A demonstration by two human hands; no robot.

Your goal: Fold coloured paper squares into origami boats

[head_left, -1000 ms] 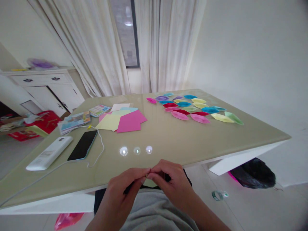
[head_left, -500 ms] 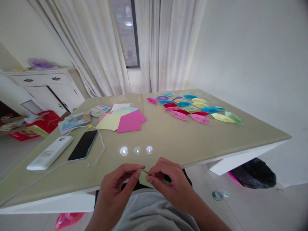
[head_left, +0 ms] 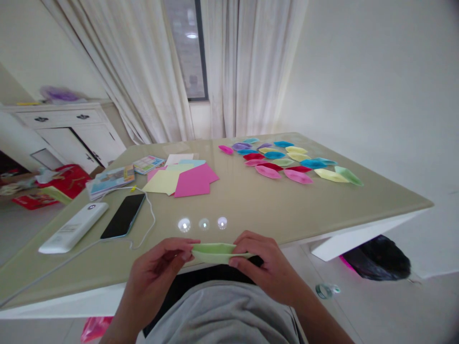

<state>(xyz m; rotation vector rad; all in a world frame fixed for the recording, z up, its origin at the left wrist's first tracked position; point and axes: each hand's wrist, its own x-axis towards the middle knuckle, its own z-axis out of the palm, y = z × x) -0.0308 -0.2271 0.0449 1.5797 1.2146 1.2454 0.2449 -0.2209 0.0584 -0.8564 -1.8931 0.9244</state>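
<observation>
A light green folded paper boat [head_left: 214, 253] is held level between my two hands, over the near edge of the table. My left hand [head_left: 158, 263] pinches its left tip between thumb and fingers. At the other end, my right hand [head_left: 260, 258] grips the boat's right part, thumb below and fingers above. The boat's long upper opening is slightly spread. On the right half of the table [head_left: 229, 205] several finished boats lie in loose rows, among them a pink boat [head_left: 298, 177], a blue boat [head_left: 274, 155] and a pale yellow boat [head_left: 332, 175].
Loose coloured paper sheets [head_left: 193, 181] lie left of the middle. Nearer to me are a black-screened phone [head_left: 124, 216], a white oblong device [head_left: 74, 228] and a white cable [head_left: 152, 212]. Booklets [head_left: 113, 180] lie at the left edge. A black bag [head_left: 380, 258] is on the floor.
My hands have moved apart and slightly up. The green paper, mostly hidden between my fingers before, now shows lengthwise as a boat shape held at both ends.
</observation>
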